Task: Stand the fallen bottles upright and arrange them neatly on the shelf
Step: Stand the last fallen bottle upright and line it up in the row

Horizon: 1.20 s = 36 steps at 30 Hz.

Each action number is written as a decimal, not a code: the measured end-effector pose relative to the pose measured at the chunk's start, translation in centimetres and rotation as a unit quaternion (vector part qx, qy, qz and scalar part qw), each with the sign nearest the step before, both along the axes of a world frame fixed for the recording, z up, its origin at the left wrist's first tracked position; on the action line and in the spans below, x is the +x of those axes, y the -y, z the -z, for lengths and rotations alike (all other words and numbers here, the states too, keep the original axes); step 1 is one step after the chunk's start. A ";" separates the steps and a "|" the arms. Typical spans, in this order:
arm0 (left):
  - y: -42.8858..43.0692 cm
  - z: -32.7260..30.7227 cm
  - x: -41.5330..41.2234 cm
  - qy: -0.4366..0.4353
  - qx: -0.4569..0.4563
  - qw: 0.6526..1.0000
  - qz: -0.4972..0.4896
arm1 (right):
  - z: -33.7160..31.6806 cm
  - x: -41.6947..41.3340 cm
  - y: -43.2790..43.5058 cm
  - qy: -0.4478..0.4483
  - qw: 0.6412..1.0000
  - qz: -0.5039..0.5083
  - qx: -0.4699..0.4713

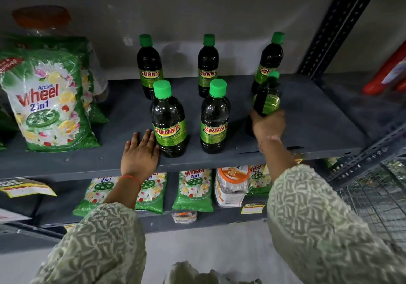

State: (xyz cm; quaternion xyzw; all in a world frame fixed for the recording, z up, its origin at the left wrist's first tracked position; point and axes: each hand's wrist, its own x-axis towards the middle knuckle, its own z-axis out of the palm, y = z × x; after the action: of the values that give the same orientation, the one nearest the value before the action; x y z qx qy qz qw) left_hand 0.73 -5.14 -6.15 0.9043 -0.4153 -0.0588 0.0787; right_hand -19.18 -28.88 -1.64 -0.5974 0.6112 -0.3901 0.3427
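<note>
Right hand, grip clamped on the sixth bottle, carries it toward the vacant front slot at three o'clock; left hand, fingers apart, steadies against the shelf.

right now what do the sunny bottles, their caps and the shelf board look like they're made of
Sunny bottles: likely clear glossy plastic, since the dark liquid shows through and highlights glint on the shoulders; glass can't be ruled out.
Caps: opaque green plastic, matte, faintly ridged.
Shelf board: seemingly grey-painted metal, dull and scuffed, matching the perforated steel upright.
</note>
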 end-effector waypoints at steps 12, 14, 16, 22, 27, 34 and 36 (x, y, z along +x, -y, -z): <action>0.0 0.2 0.2 0.005 0.018 1.000 0.001 | 2.6 -0.3 -4.0 0.025 0.983 -0.115 -0.139; 0.0 0.2 0.1 0.007 0.018 1.000 0.004 | 2.4 -0.4 -4.0 -0.008 0.986 -0.086 -0.141; 0.0 0.1 0.1 0.007 0.019 1.000 0.004 | 2.3 -0.3 -4.0 -0.033 0.988 -0.062 -0.140; 0.0 -0.1 0.1 0.007 0.020 1.000 0.006 | 2.5 -0.7 -3.6 0.049 0.986 -0.133 -0.091; 0.0 -0.1 0.0 0.009 0.019 1.000 0.006 | 2.4 -0.2 -3.2 0.013 0.987 -0.115 -0.112; 0.1 -0.1 0.0 0.009 0.022 1.000 0.005 | 2.6 -0.7 -2.7 0.092 0.983 -0.149 -0.053; 0.1 -0.1 0.0 0.009 0.019 1.000 0.003 | 2.5 -0.6 -2.6 0.046 0.987 -0.126 -0.092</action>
State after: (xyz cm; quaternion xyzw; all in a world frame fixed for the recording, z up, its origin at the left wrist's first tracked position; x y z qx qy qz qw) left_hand 0.75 -5.20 -6.08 0.9048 -0.4178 -0.0590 0.0574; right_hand -19.74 -26.26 -4.16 -0.6797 0.4763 -0.4255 0.3606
